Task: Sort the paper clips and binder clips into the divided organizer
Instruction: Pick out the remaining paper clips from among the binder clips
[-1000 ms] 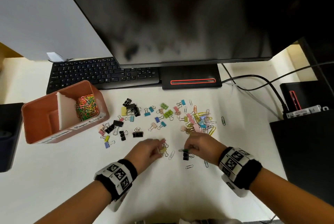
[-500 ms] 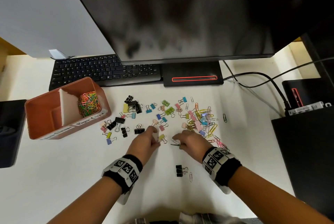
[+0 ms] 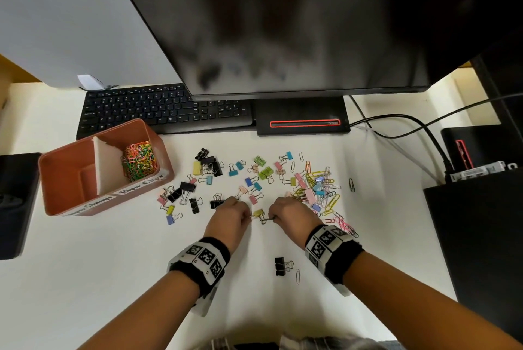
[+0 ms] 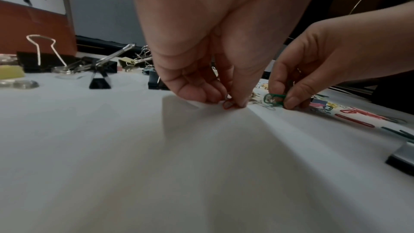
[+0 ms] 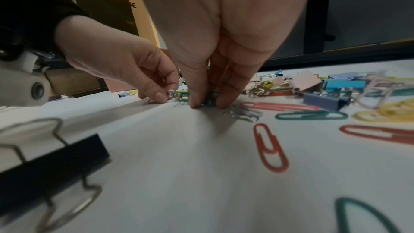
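My left hand (image 3: 249,216) pinches a small red paper clip (image 4: 228,105) against the white desk. Just to its right, my right hand (image 3: 273,216) pinches a green paper clip (image 5: 209,101) between thumb and fingers. A yellow binder clip (image 3: 258,212) lies between the two hands. Coloured paper clips and binder clips (image 3: 314,188) are scattered beyond and to the right of the hands. The terracotta divided organizer (image 3: 65,177) stands at the left; its right compartment holds a heap of coloured paper clips (image 3: 138,160).
One black binder clip (image 3: 280,266) and a silver paper clip (image 3: 297,276) lie near my right wrist. A keyboard (image 3: 158,109) and monitor stand (image 3: 302,120) border the far side. Cables (image 3: 396,123) and black boxes (image 3: 481,222) sit at the right.
Both hands moved forward toward the pile and drew closer together. The black binder clip that was under my right hand now lies behind, near the right wrist.
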A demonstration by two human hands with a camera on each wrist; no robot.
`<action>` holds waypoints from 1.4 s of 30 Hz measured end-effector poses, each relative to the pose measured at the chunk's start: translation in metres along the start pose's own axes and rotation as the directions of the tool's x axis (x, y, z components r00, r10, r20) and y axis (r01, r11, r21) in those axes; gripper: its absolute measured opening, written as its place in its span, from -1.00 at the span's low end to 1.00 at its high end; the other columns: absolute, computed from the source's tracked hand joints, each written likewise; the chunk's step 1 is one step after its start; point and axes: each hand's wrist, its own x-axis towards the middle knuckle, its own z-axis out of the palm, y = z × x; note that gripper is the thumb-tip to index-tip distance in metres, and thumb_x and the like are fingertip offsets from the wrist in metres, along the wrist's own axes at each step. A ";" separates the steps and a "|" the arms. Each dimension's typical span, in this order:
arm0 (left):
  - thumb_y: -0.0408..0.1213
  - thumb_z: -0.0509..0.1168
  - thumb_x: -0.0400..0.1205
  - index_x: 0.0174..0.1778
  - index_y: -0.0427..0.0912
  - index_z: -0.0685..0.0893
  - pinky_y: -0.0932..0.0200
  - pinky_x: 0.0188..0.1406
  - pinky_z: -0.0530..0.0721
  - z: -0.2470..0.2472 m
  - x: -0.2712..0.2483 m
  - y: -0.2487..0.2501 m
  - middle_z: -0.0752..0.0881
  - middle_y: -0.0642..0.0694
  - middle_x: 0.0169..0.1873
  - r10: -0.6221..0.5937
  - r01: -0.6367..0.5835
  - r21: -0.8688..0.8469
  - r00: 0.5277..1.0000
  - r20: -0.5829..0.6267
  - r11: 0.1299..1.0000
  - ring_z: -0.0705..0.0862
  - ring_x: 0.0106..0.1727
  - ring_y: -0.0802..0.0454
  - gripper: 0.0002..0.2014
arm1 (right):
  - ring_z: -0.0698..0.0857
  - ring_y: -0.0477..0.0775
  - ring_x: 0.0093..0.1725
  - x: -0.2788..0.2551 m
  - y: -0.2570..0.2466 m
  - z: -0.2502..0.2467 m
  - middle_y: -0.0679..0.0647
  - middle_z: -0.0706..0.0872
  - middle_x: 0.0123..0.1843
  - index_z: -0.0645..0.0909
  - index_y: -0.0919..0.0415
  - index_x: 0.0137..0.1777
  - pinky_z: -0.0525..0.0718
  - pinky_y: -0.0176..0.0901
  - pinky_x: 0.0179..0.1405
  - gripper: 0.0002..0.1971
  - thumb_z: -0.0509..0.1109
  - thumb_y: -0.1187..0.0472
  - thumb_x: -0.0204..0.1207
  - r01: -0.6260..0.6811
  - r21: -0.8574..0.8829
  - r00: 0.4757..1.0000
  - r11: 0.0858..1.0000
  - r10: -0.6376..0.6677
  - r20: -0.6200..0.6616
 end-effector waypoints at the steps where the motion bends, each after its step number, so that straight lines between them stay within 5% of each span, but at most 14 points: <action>1: -0.29 0.32 0.57 -0.15 -0.21 0.65 0.24 -0.22 0.44 0.000 0.000 0.001 0.63 -0.13 -0.14 0.017 -0.017 0.020 1.000 0.004 1.000 0.59 -0.14 -0.07 -0.94 | 0.61 0.22 0.14 0.000 -0.001 -0.002 0.21 0.67 0.10 0.65 0.26 0.12 0.57 -0.01 0.12 -0.78 0.22 0.35 0.57 -0.011 -0.009 1.000 1.000 0.011 0.003; 11: -0.37 0.29 0.59 0.00 -0.26 0.70 0.19 -0.07 0.50 -0.010 -0.001 0.001 0.70 -0.19 -0.06 0.073 -0.072 -0.036 0.997 0.039 0.997 0.64 0.00 -0.13 -0.87 | 0.62 0.23 0.12 -0.005 0.000 -0.009 0.22 0.60 0.12 0.63 0.24 0.24 0.61 -0.01 0.13 -0.72 0.22 0.38 0.59 -0.044 -0.002 0.998 0.999 0.044 0.048; 15: -0.35 0.37 0.55 0.04 -0.19 0.70 0.33 -0.10 0.51 -0.021 -0.015 0.007 0.67 -0.05 -0.16 0.221 -0.218 -0.125 0.975 0.012 0.968 0.59 -0.19 0.18 -0.84 | 0.59 0.05 0.03 -0.029 0.024 -0.026 0.14 0.69 0.07 0.69 0.24 0.15 0.48 -0.25 0.07 -0.78 0.28 0.26 0.60 -0.048 0.150 0.997 0.988 0.055 -0.045; 19: -0.21 0.35 0.58 0.14 -0.09 0.69 0.66 -0.14 0.37 -0.012 -0.034 0.034 0.64 -0.02 -0.12 0.409 -0.360 -0.203 0.858 0.312 0.910 0.56 -0.20 0.27 -0.77 | 0.64 0.01 0.04 -0.054 0.053 -0.039 0.07 0.75 0.11 0.71 0.19 0.14 0.44 -0.35 0.08 -0.79 0.34 0.24 0.56 -0.108 0.186 0.989 0.977 0.125 -0.082; 23: -0.21 0.27 0.62 0.28 -0.13 0.63 0.28 0.12 0.46 0.022 -0.049 0.047 0.63 -0.16 0.08 0.383 -0.427 -0.077 0.700 0.602 0.901 0.61 0.12 -0.05 -0.69 | 0.66 0.14 0.10 -0.071 0.069 -0.039 0.14 0.74 0.06 0.74 0.22 0.07 0.51 -0.20 0.12 -0.82 0.39 0.27 0.51 -0.122 0.139 0.991 0.983 0.128 -0.035; 25: -0.23 0.23 0.64 0.36 -0.13 0.56 0.15 0.31 0.45 0.032 -0.049 0.040 0.59 -0.18 0.25 0.325 -0.418 0.017 0.730 0.601 0.908 0.54 0.30 -0.12 -0.66 | 0.65 0.11 0.08 -0.078 0.073 -0.037 0.11 0.71 0.05 0.74 0.19 0.04 0.54 -0.21 0.10 -0.83 0.40 0.27 0.49 -0.144 0.144 0.989 0.979 0.148 -0.012; 27: -0.25 0.21 0.66 0.44 -0.07 0.48 0.17 0.47 0.34 0.030 -0.045 0.030 0.51 -0.14 0.42 0.286 -0.351 0.035 0.811 0.510 0.936 0.45 0.44 -0.10 -0.61 | 0.64 0.10 0.08 -0.085 0.075 -0.033 0.11 0.67 0.07 0.74 0.16 0.05 0.48 -0.31 0.04 -0.82 0.42 0.27 0.48 -0.142 0.143 0.990 0.979 0.141 0.016; 30: -0.25 0.24 0.65 0.49 -0.01 0.42 0.25 0.46 0.30 0.015 -0.035 0.022 0.50 -0.05 0.44 0.236 -0.243 -0.025 0.907 0.348 0.970 0.46 0.44 -0.02 -0.55 | 0.62 0.09 0.09 -0.095 0.073 -0.028 0.12 0.60 0.13 0.73 0.19 0.06 0.41 -0.37 0.00 -0.82 0.40 0.27 0.49 -0.089 0.106 0.993 0.990 0.079 0.092; 32: -0.23 0.26 0.64 0.48 0.03 0.42 0.21 0.47 0.38 0.009 -0.031 0.019 0.58 -0.02 0.35 0.247 -0.241 -0.057 0.918 0.310 0.969 0.53 0.35 0.02 -0.54 | 0.61 0.09 0.11 -0.099 0.070 -0.023 0.11 0.56 0.19 0.73 0.21 0.05 0.37 -0.38 0.00 -0.84 0.37 0.29 0.51 -0.031 0.096 0.992 0.995 0.019 0.125; 35: -0.19 0.24 0.65 0.45 0.04 0.46 0.15 0.35 0.48 0.014 -0.034 0.029 0.64 -0.07 0.19 0.358 -0.366 -0.053 0.853 0.381 0.929 0.57 0.22 0.00 -0.59 | 0.60 0.11 0.19 -0.101 0.066 -0.014 0.12 0.53 0.31 0.71 0.24 0.08 0.31 -0.37 0.05 -0.81 0.32 0.31 0.55 0.059 0.051 0.987 0.997 -0.066 0.150; 39: -0.25 0.22 0.65 0.39 -0.10 0.53 0.12 0.25 0.49 0.040 -0.040 0.049 0.64 -0.19 0.14 0.478 -0.589 0.031 0.683 0.553 0.807 0.58 0.22 -0.16 -0.64 | 0.66 0.21 0.13 -0.097 0.062 -0.010 0.20 0.65 0.19 0.73 0.29 0.04 0.53 -0.18 0.11 -0.82 0.30 0.35 0.54 0.145 -0.008 0.981 0.989 -0.143 0.131; 42: -0.28 0.43 0.42 0.00 -0.12 0.75 0.19 -0.23 0.73 0.051 -0.037 0.056 0.73 -0.12 -0.20 0.563 -0.703 0.056 0.612 0.555 0.709 0.74 -0.19 -0.13 -0.77 | 0.69 0.25 0.05 -0.093 0.066 -0.009 0.20 0.74 0.01 0.73 0.28 -0.03 0.61 -0.07 0.09 -0.87 0.36 0.36 0.49 0.139 -0.035 0.986 0.990 -0.136 0.096</action>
